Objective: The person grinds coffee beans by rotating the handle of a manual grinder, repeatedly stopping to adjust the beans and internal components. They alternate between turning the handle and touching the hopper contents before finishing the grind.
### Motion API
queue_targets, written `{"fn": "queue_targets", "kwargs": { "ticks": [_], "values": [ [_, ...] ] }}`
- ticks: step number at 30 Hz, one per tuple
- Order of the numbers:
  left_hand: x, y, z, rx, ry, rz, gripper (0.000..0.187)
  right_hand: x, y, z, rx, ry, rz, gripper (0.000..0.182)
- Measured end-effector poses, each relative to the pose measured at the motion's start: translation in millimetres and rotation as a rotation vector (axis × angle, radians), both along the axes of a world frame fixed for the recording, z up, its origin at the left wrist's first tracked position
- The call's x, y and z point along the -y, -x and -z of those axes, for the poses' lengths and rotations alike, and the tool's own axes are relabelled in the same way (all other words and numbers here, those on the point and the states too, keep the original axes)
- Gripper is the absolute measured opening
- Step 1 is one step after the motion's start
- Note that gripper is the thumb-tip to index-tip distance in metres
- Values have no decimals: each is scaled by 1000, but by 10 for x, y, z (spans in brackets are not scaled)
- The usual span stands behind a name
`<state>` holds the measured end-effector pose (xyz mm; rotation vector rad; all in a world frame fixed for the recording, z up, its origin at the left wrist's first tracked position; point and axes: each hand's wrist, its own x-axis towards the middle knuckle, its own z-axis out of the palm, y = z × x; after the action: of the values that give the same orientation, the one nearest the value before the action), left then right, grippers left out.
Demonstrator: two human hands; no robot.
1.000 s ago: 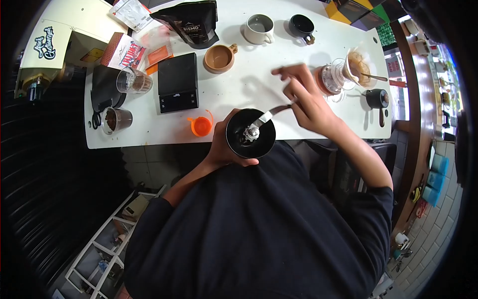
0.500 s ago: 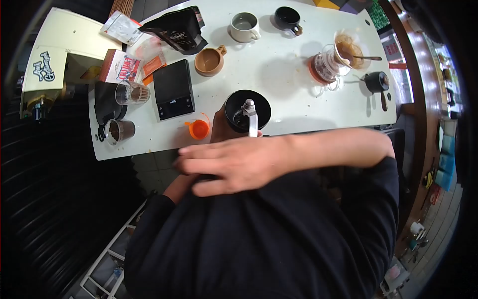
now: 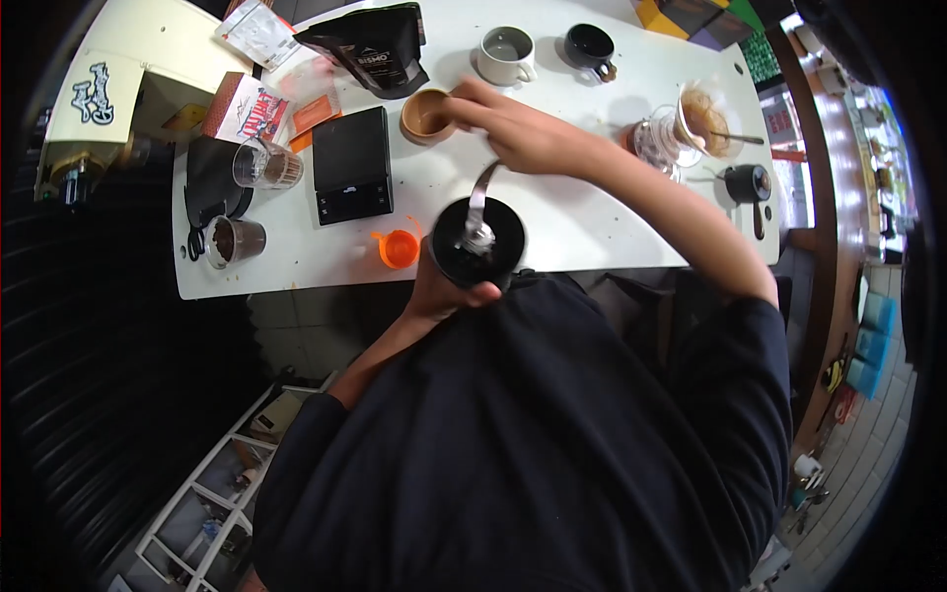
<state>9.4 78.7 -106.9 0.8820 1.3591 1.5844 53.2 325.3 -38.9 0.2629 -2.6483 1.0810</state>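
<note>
My left hand (image 3: 444, 294) is wrapped round a hand grinder (image 3: 513, 259) with a black, bowl-like top, close to my shirt at the table's front edge. From the grinder's centre a metal crank (image 3: 475, 209) points away from me, its far end hidden under my right hand (image 3: 508, 128). That hand is closed over the crank's end, and its fingers are blurred beside a wooden cup (image 3: 422, 118). An orange cup (image 3: 399, 250) stands left of the grinder, and a black scale (image 3: 352, 166) lies behind it.
Two plastic cups of brown grounds (image 3: 237, 242) stand at the left. A black pouch (image 3: 380, 59), a grey mug (image 3: 506, 57) and a black cup (image 3: 589, 47) are at the back. A dripper with a filter (image 3: 702, 123) and a small dark pot (image 3: 747, 184) stand at the right.
My right hand has swung away from my body to the far side of the grinder, and the crank has turned with it. The grinder has shifted slightly toward me.
</note>
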Motion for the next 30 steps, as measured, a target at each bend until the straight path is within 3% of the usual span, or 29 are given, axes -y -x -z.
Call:
{"fn": "queue_targets", "kwargs": {
  "ticks": [1,2,4,6,7,8,10,11,12,14,16,18,19,20,22,26,28,30],
  "values": [
    [-6,29,50,166,29,-48,85,-74,-222,91,14,-8,34,52],
    [-73,5,-136,146,8,-162,81,-56,-440,132,31,-11,66,51],
    [-73,23,-78,-44,51,-157,80,241,-803,-219,157,94,175,47],
    [-91,11,-89,-120,90,-158,79,602,-1112,-538,97,64,119,40],
    [-107,-22,-125,-202,125,-137,78,784,-1228,-600,121,114,-68,34],
    [-197,-81,-297,59,-6,-131,73,923,-1266,-643,141,162,-243,28],
    [-332,-117,-372,-237,250,-42,71,1048,-1019,-771,-186,-44,-352,23],
    [-415,-204,-475,-261,438,-76,71,1118,-845,-719,-192,-4,-410,23],
    [-357,182,-825,147,176,294,75,1186,-648,-677,-201,33,-468,24],
    [-363,-65,-793,-26,197,343,78,1370,-277,-704,-340,-83,-472,27],
    [-348,-162,-605,-504,165,438,90,1288,117,-629,-256,-12,-399,32],
    [-175,-169,-301,-619,-133,91,98,931,470,-276,-172,179,-273,38],
    [-150,-208,-318,-307,-49,64,100,684,461,-334,-99,49,-204,40],
    [-135,-177,-299,-305,-53,46,100,434,346,-412,-24,-83,-143,44],
    [-95,-91,-226,-262,10,56,97,178,163,-244,44,46,-3,55],
    [-79,-68,-176,-157,-17,-64,93,-22,-409,-135,107,-14,122,55],
    [-95,-70,-168,-54,17,-64,93,53,-593,-151,158,4,184,48],
    [-151,-50,-212,-288,-78,-28,92,139,-740,-236,130,11,249,29]
  ]
}}
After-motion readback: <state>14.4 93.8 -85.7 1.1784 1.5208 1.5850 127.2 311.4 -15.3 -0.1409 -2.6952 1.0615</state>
